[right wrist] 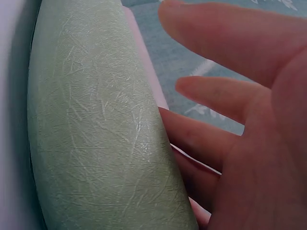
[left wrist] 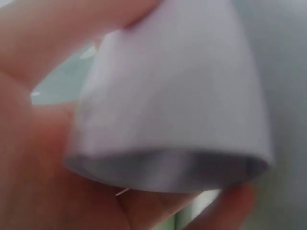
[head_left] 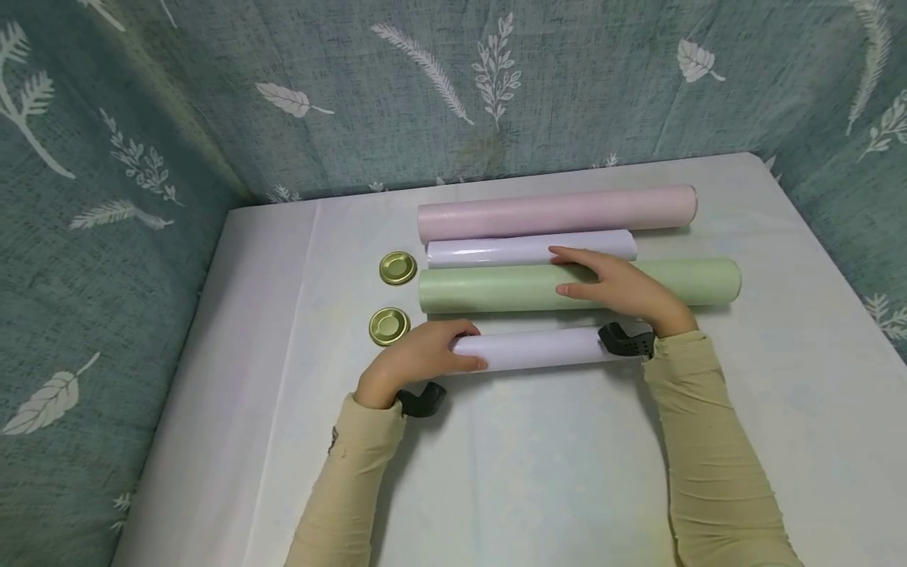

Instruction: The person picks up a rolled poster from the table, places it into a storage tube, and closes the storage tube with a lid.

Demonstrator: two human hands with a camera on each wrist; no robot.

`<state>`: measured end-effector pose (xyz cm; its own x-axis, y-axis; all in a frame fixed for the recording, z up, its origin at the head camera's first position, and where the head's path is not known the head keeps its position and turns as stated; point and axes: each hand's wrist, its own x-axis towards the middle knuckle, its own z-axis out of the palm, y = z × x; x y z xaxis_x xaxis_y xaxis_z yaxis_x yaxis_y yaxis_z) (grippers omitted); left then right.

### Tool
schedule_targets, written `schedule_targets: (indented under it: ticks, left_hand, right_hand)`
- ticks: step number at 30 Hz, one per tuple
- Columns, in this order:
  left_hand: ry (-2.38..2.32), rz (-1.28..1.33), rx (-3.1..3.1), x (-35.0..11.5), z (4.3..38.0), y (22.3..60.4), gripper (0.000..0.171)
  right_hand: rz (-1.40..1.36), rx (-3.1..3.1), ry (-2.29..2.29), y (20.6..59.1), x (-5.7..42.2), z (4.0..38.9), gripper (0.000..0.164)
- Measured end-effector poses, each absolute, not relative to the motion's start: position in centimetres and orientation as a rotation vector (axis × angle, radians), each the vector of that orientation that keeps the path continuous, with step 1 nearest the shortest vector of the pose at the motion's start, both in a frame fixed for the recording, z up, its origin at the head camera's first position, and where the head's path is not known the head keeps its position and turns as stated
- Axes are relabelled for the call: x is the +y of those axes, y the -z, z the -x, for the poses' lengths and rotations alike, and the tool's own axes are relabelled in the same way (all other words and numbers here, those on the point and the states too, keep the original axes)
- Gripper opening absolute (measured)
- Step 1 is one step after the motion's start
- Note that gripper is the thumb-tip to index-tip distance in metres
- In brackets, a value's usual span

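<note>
My left hand (head_left: pixel 420 358) grips the left end of the nearest white paper roll (head_left: pixel 542 350), thumb on the near side and fingers on the far side. In the left wrist view the hollow end of that white roll (left wrist: pixel 177 100) is seen close up, with fingers around it. Over the green roll (head_left: pixel 489 290) hovers my right hand (head_left: pixel 627 290), its fingers spread and reaching past the far side. The right wrist view has the textured green roll (right wrist: pixel 96 120) beside the extended fingers (right wrist: pixel 216 96); whether they touch it I cannot tell.
Behind the green roll lie a shorter glossy white roll (head_left: pixel 489 250) and a pink roll (head_left: pixel 560 214), side by side. Two gold round lids (head_left: pixel 397 268) sit left of the rolls on the white table (head_left: pixel 340 488). Leaf-patterned green cloth (head_left: pixel 212 79) surrounds the table.
</note>
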<state>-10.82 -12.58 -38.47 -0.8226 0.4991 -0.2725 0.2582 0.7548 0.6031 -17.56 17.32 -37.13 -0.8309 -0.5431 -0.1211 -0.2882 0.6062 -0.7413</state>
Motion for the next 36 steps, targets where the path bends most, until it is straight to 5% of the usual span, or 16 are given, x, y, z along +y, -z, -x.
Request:
schedule_targets:
  ticks: [11, 20, 36]
  left_hand:
    - [-1.103, -0.339, 2.314, -16.5, 11.3, 38.2, 0.051]
    - [-1.364, -0.239, 2.186, -21.6, 11.9, 38.9, 0.042]
    - [-1.778, 0.037, 2.101, -28.1, 11.3, 39.1, 0.065]
  right_hand:
    - [0.775, 2.593, 0.961, 37.4, 16.7, 17.7, 0.065]
    - [0.779, 2.698, 0.814, 37.7, 16.2, 17.8, 0.062]
    - [0.668, 2.812, 0.604, 37.8, 14.6, 17.3, 0.067]
